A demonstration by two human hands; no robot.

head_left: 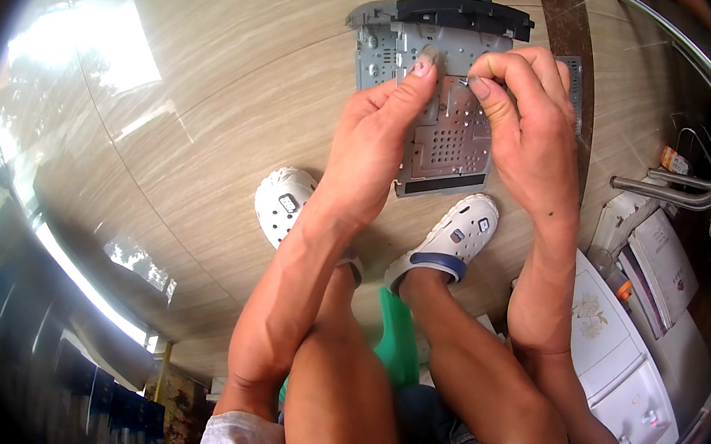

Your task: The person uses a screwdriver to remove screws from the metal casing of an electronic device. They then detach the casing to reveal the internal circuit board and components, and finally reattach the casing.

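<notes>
One metal chassis (451, 143), upper centre of frame, under left hand (375, 139) (thumb on it, grip unclear) and right hand (531, 124) (narrow, hold unclear). Looks grey, perforated, black-fronted.

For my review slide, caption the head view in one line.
Left hand holding a metal device chassis, right hand pinched close over it, above tiled floor.
</notes>
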